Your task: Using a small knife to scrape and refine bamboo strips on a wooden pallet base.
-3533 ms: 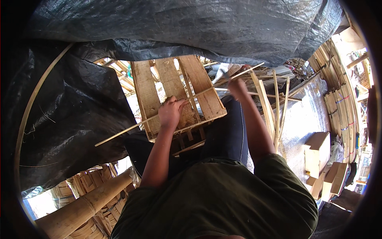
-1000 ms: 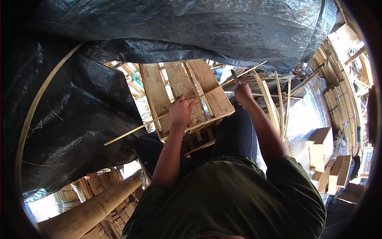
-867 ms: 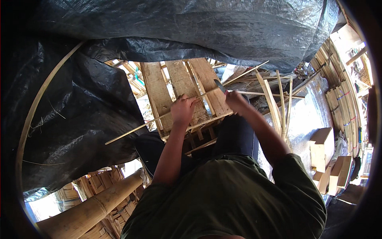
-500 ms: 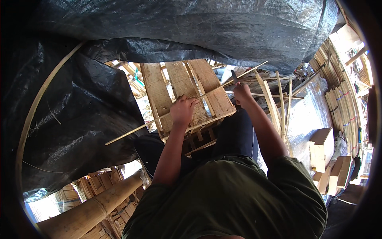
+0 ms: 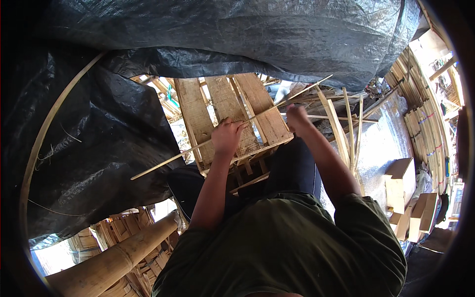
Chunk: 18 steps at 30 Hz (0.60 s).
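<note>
A long thin bamboo strip lies slanted across the wooden plank bench, its far end up to the right. My left hand is closed around the strip's middle, over the planks. Beside the bench's right edge, just below the strip, my right hand is closed and slightly blurred. It grips a knife, whose blade barely shows now; only a dark bit is seen at the top of the fist.
Several upright bamboo slats stand right of my right hand. Black plastic sheeting hangs ahead and at left. A thick bamboo pole lies lower left. Cardboard boxes and bundled strips are at right.
My right hand has shifted slightly left and down, and the knife blade, upright before, has turned mostly out of sight. My left hand and the strip have stayed put.
</note>
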{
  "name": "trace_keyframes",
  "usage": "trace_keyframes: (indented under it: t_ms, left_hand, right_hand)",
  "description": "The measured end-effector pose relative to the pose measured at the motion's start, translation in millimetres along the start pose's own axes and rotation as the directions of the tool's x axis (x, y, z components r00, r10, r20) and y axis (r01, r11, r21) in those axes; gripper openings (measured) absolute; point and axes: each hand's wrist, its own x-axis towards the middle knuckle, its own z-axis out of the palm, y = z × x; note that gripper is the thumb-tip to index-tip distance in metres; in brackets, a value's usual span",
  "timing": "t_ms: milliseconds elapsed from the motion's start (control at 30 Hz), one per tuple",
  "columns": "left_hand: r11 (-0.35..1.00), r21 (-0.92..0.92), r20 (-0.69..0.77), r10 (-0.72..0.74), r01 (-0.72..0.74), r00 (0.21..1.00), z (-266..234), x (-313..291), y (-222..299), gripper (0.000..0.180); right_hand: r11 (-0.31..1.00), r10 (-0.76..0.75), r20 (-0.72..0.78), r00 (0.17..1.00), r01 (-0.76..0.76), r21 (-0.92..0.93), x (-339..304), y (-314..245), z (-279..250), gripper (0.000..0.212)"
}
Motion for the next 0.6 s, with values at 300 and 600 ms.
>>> trace_keyframes:
  t_ms: [300,600]
  left_hand:
    - [1.000,0.006,0.020,-0.027,0.027,0.999,-0.4,-3.9,-4.8,0.023]
    - [1.000,-0.009,0.040,-0.029,0.030,0.999,-2.9,-2.1,-1.5,0.024]
  right_hand:
    - [0.948,0.016,0.074,0.997,0.008,-0.318,-35.1,5.9,37.1,0.032]
    - [0.917,0.052,0.247,0.968,0.052,-0.395,-9.4,3.4,29.5,0.029]
